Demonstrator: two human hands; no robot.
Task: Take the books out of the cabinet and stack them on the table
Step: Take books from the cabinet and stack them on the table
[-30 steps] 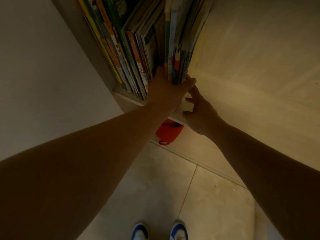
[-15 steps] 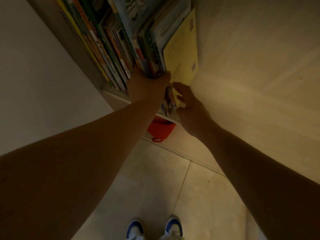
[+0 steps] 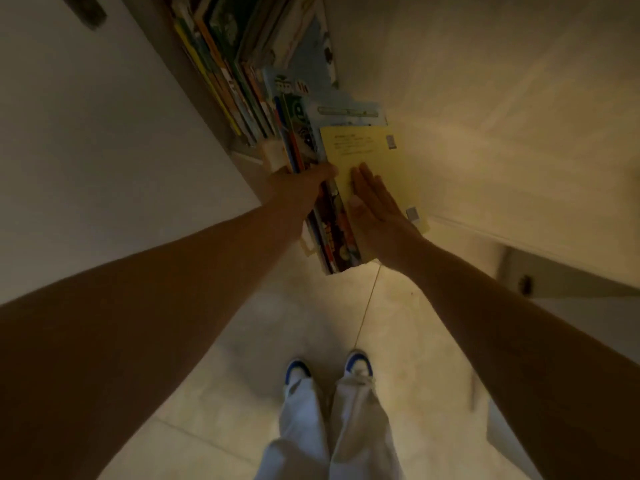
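A bundle of thin picture books (image 3: 334,230) sticks out past the front edge of the cabinet shelf (image 3: 242,157), spines toward me. My left hand (image 3: 298,188) grips the bundle from the left, thumb over its top. My right hand (image 3: 377,213) lies flat, fingers straight, against the yellow cover (image 3: 367,150) on the bundle's right side. More books (image 3: 228,81) stand upright in a row on the shelf behind and to the left.
The cabinet's pale side panel (image 3: 502,116) rises on the right, a white wall (image 3: 86,150) on the left. Below are beige floor tiles (image 3: 259,341), my white trousers and blue-and-white shoes (image 3: 358,363). A low white cabinet edge (image 3: 554,282) shows at right.
The bundle has slid out of the shelf toward me. My right hand moved from beside the books to lie flat on the yellow cover. The red object under the shelf is hidden now.
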